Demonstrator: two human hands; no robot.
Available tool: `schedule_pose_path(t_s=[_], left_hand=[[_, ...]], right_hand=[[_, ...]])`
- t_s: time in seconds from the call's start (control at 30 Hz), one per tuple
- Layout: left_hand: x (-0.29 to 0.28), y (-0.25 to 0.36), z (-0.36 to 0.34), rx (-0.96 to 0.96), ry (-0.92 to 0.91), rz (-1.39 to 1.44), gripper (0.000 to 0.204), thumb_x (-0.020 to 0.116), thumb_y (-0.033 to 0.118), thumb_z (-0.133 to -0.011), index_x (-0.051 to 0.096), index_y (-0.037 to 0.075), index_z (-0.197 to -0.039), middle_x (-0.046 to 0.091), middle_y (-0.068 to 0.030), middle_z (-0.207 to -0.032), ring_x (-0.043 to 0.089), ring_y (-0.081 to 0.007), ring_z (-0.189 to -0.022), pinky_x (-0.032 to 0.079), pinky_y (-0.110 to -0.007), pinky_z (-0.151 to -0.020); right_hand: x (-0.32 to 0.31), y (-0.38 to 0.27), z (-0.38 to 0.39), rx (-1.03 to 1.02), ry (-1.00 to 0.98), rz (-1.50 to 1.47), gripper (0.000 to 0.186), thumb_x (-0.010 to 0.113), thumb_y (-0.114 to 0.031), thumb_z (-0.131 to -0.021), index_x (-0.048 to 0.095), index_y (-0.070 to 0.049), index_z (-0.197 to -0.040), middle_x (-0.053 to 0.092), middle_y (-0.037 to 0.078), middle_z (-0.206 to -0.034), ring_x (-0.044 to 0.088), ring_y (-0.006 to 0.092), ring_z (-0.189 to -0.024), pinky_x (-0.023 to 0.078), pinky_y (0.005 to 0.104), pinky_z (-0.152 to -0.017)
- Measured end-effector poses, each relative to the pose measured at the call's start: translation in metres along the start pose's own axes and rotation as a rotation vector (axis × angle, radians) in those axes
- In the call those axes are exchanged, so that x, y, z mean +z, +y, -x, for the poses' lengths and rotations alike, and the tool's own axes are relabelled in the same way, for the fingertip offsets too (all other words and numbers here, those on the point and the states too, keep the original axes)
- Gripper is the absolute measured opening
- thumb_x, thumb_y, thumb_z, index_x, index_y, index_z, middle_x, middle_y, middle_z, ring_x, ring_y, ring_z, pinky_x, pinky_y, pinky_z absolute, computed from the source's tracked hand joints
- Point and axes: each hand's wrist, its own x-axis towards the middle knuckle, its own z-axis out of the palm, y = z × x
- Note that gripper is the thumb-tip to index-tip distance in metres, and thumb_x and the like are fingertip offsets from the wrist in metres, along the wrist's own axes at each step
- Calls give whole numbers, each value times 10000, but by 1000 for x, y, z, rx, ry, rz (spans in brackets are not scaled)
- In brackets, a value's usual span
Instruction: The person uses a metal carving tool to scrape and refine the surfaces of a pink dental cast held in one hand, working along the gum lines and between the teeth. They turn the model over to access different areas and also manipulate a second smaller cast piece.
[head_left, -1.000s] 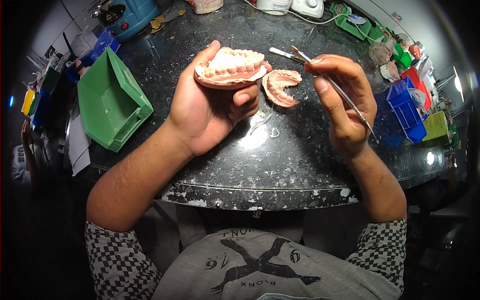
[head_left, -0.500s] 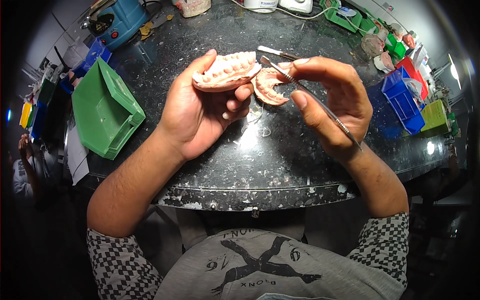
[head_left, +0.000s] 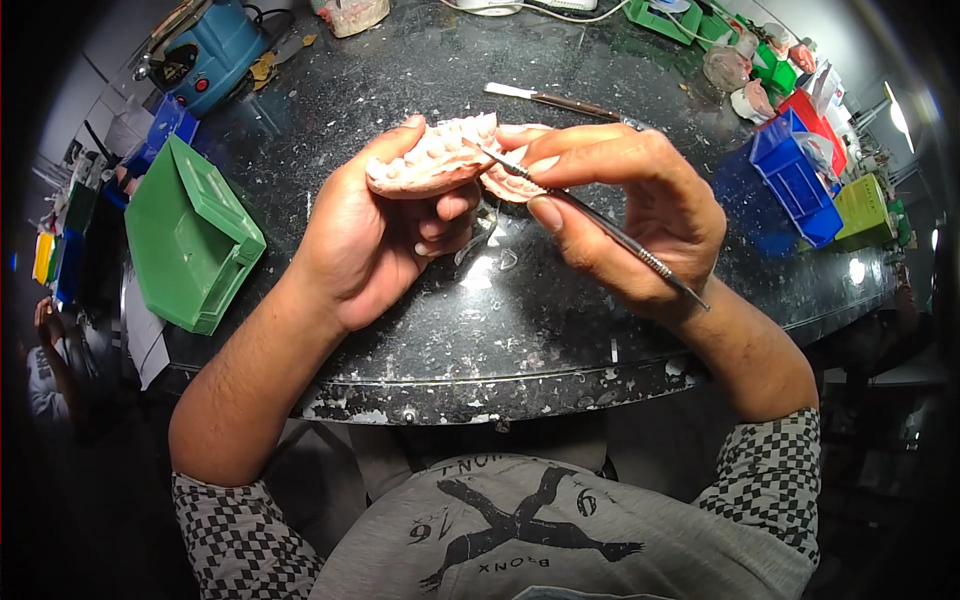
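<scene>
My left hand holds a pale pink dental cast, its row of teeth facing up. My right hand grips a slim metal double-ended instrument between thumb and fingers, its upper tip at the right end of the held cast; whether it touches is hard to tell. A second, horseshoe-shaped cast lies on the black bench behind my hands, partly hidden. Beyond it lies a dark-handled tool with a pale flat blade.
A green tray and paper lie left; a blue machine stands back left. Blue bins, a yellow-green box, green bins and casts crowd the right. Another person shows at far left.
Both my hands have moved left and slightly down in the picture with their objects. The instrument's tip has come to the held cast. Bench items also appear shifted left.
</scene>
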Motion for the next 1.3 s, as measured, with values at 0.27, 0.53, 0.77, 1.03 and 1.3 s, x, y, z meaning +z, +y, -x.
schedule_pose_path(t_s=[0.27,0.53,0.77,1.03,1.3], left_hand=[[0,-1,-1,12,-30,3,387,369,369,-1051,584,48,-1074,441,32,-609,351,-76,-502,311,-218,-463],[-3,-1,-3,2,-2,8,391,362,368,-1056,582,44,-1062,443,25,-613,342,-81,-514,311,-225,-489],[-12,-6,-6,-49,-42,49,382,354,356,-1061,578,47,-1056,460,17,-636,350,-81,-531,322,-228,-516],[-13,-8,-8,-70,-34,132,364,349,336,-1061,572,48,-1053,467,14,-642,351,-81,-536,322,-236,-530],[-10,-8,-8,-22,-120,86,359,359,340,-1055,585,62,-1036,416,36,-617,321,-79,-537,295,-238,-526]], right_hand=[[-1,0,0,7,12,35,270,705,71,-775,678,7,-1036,702,133,-1021,696,201,-946,550,298,-838],[-1,-2,-1,34,6,40,247,703,76,-768,680,19,-1007,710,138,-990,702,196,-910,554,296,-813],[-3,-3,0,112,-32,74,192,703,42,-789,684,26,-979,715,131,-981,703,185,-897,554,285,-805],[0,4,7,133,-22,30,160,709,9,-813,679,21,-971,713,132,-996,700,179,-907,553,291,-810],[4,5,7,64,72,38,181,684,21,-836,661,2,-1014,693,119,-1016,686,192,-966,534,301,-850]])
